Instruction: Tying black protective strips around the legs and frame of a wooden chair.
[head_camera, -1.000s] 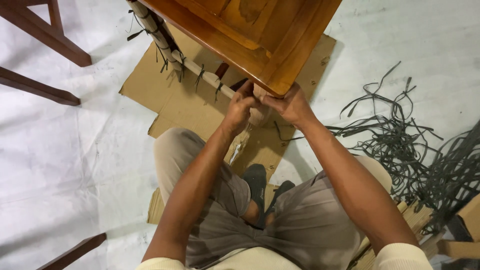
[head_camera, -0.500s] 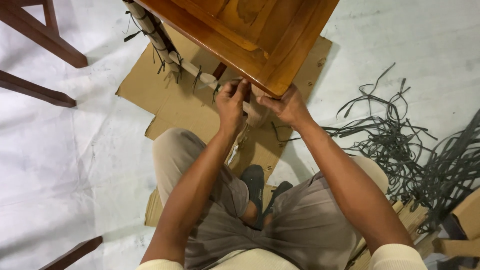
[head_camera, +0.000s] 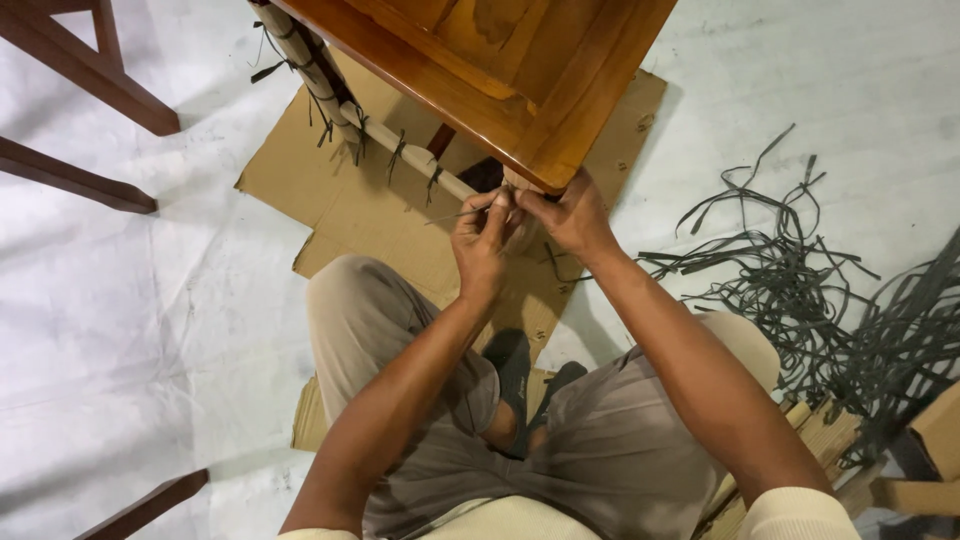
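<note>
I pinched the thin dark strap (head_camera: 462, 212) with my left hand (head_camera: 482, 243) to draw it taut, while my right hand (head_camera: 572, 218) gripped the wrapped table leg (head_camera: 520, 186) beneath the corner, steadying it.

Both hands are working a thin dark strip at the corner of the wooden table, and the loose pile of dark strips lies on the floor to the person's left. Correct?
Not quite. The head view shows the pile of dark strips on the floor to the person's right, not left. The rest holds: the left hand and right hand meet on a thin dark strip under the corner of the wooden table.
</note>
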